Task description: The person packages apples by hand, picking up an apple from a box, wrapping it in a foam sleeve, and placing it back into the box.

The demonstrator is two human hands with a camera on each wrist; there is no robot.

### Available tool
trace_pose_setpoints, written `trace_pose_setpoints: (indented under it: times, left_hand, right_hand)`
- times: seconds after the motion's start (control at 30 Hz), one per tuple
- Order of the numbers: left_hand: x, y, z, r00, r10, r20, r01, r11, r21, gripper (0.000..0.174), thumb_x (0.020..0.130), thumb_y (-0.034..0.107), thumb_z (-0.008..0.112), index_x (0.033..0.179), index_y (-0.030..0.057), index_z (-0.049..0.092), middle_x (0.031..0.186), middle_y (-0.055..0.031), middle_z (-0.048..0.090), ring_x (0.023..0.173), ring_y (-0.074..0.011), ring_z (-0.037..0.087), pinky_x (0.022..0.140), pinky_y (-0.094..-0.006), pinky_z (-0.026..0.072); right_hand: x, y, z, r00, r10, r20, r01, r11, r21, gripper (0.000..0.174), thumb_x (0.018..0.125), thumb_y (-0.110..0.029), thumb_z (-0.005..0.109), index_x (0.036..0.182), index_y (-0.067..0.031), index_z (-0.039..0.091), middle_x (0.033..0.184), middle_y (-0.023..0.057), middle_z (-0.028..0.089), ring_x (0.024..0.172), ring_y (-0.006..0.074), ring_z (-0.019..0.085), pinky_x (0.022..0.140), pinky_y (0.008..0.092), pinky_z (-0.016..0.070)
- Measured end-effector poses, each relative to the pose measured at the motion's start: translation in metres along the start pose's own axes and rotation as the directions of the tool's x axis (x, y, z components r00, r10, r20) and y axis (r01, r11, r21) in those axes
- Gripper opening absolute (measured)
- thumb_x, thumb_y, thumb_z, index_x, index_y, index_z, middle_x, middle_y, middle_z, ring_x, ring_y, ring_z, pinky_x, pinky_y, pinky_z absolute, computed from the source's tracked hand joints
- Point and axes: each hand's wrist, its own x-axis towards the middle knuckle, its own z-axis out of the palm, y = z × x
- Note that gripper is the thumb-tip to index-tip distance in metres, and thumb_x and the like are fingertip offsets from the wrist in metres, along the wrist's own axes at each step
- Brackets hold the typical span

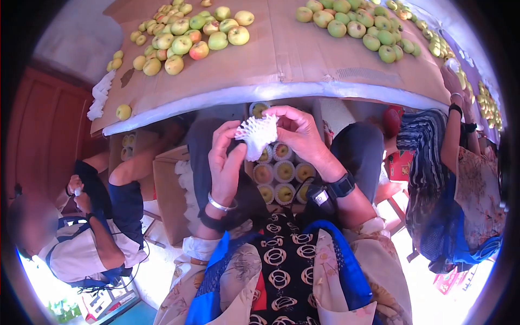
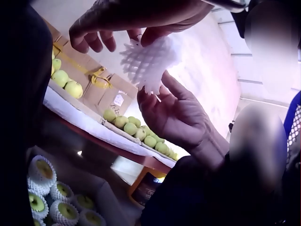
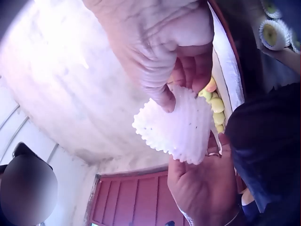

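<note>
A white foam fruit net (image 1: 257, 135) is held between my two hands, over a box of wrapped apples; no fruit shows inside it. My left hand (image 1: 223, 160) pinches one side of the net between thumb and fingers. On the opposite side, my right hand (image 1: 304, 138) pinches its edge, thumb over the foam in the right wrist view. The net (image 3: 174, 125) looks flattened there, with a scalloped border. Below the hands, apples in foam nets (image 1: 284, 171) stand in rows between my knees.
Ahead is a cardboard-covered table (image 1: 260, 59) with a pale padded edge. Yellow-green apples (image 1: 181, 35) lie piled on its left, and green apples (image 1: 363, 27) on its right. An open carton (image 1: 169, 197) is beside my left leg. People sit on both sides.
</note>
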Motion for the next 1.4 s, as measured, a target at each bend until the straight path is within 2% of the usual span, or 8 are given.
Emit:
trace_pose_setpoints:
  times: [0.13, 0.3, 0.53, 0.63, 0.73, 0.87, 1.07, 1.4]
  left_hand:
    - [0.001, -0.003, -0.002, 0.975, 0.191, 0.118, -0.222, 0.895, 0.386, 0.026, 0.068, 0.008, 0.070, 0.090, 0.0049, 0.057, 0.109, -0.0082, 0.051, 0.101, -0.0203, 0.048, 0.089, -0.0310, 0.0367]
    - [0.000, 0.008, -0.005, 0.819, 0.555, 0.142, -0.443, 0.456, 0.772, 0.027, 0.062, 0.004, 0.075, 0.077, 0.0063, 0.051, 0.091, -0.0090, 0.056, 0.088, -0.0260, 0.051, 0.074, -0.0355, 0.0410]
    - [0.005, 0.005, -0.018, 0.797, 0.590, 0.132, -0.479, 0.483, 0.732, 0.020, 0.073, 0.002, 0.068, 0.083, 0.0049, 0.050, 0.091, -0.0113, 0.058, 0.080, -0.0247, 0.056, 0.070, -0.0319, 0.0448]
    - [0.004, 0.002, -0.017, 0.785, 0.563, 0.261, -0.575, 0.503, 0.646, 0.018, 0.074, 0.002, 0.065, 0.083, 0.0052, 0.050, 0.091, -0.0118, 0.059, 0.080, -0.0262, 0.058, 0.071, -0.0321, 0.0453]
    - [0.009, 0.003, -0.016, 0.717, 0.557, 0.419, -0.681, 0.434, 0.590, 0.021, 0.067, 0.001, 0.068, 0.080, 0.0069, 0.053, 0.092, -0.0083, 0.060, 0.083, -0.0259, 0.057, 0.071, -0.0337, 0.0445]
    - [0.006, 0.009, -0.013, 0.770, 0.491, 0.408, -0.622, 0.433, 0.652, 0.017, 0.064, 0.001, 0.068, 0.076, 0.0076, 0.056, 0.090, -0.0054, 0.059, 0.085, -0.0253, 0.056, 0.071, -0.0348, 0.0434]
    - [0.003, 0.012, -0.016, 0.805, 0.376, 0.458, -0.587, 0.400, 0.703, 0.024, 0.062, 0.003, 0.073, 0.080, 0.0060, 0.057, 0.086, -0.0073, 0.058, 0.081, -0.0245, 0.056, 0.070, -0.0326, 0.0450]
    - [0.005, 0.002, -0.026, 0.818, 0.502, 0.279, -0.508, 0.406, 0.760, 0.019, 0.065, 0.000, 0.067, 0.078, 0.0056, 0.055, 0.080, -0.0078, 0.057, 0.077, -0.0257, 0.057, 0.066, -0.0336, 0.0461]
  right_hand:
    - [-0.003, -0.016, 0.010, 0.999, 0.006, 0.033, -0.003, 0.998, -0.064, 0.034, 0.076, 0.007, 0.057, 0.108, -0.0032, 0.055, 0.093, -0.0018, 0.056, 0.076, 0.0015, 0.051, 0.066, 0.0174, 0.0449]
    - [0.000, -0.011, 0.016, 0.998, 0.008, 0.055, -0.012, 0.998, 0.064, 0.030, 0.080, 0.004, 0.054, 0.109, -0.0026, 0.052, 0.091, 0.0001, 0.056, 0.086, 0.0058, 0.054, 0.071, 0.0202, 0.0452]
    - [0.003, -0.004, 0.011, 0.962, 0.231, 0.143, -0.267, 0.900, 0.344, 0.036, 0.091, -0.036, 0.046, 0.099, -0.0031, 0.057, 0.081, 0.0000, 0.056, 0.073, 0.0070, 0.054, 0.066, 0.0204, 0.0447]
    - [0.005, -0.012, 0.003, 0.841, 0.442, 0.313, -0.529, 0.792, 0.305, 0.042, 0.089, -0.043, 0.048, 0.096, -0.0024, 0.059, 0.072, -0.0018, 0.055, 0.065, 0.0069, 0.053, 0.059, 0.0196, 0.0429]
    - [0.003, 0.004, 0.003, 0.840, 0.407, 0.360, -0.515, 0.808, 0.286, 0.046, 0.088, -0.047, 0.048, 0.093, -0.0021, 0.060, 0.069, -0.0021, 0.056, 0.058, 0.0067, 0.051, 0.054, 0.0195, 0.0412]
    - [0.004, -0.004, 0.010, 0.933, 0.268, 0.238, -0.316, 0.929, 0.194, 0.021, 0.085, -0.024, 0.061, 0.089, -0.0027, 0.060, 0.076, -0.0030, 0.059, 0.068, 0.0018, 0.053, 0.058, 0.0163, 0.0401]
    - [0.006, -0.002, 0.005, 0.910, 0.255, 0.326, -0.296, 0.952, 0.080, 0.010, 0.085, -0.015, 0.060, 0.087, -0.0048, 0.059, 0.079, -0.0038, 0.059, 0.072, 0.0019, 0.053, 0.064, 0.0180, 0.0421]
    - [0.008, 0.008, 0.011, 0.995, 0.082, -0.064, -0.050, 0.914, 0.403, 0.009, 0.088, -0.014, 0.056, 0.089, -0.0052, 0.055, 0.077, -0.0054, 0.055, 0.069, 0.0012, 0.049, 0.061, 0.0184, 0.0414]
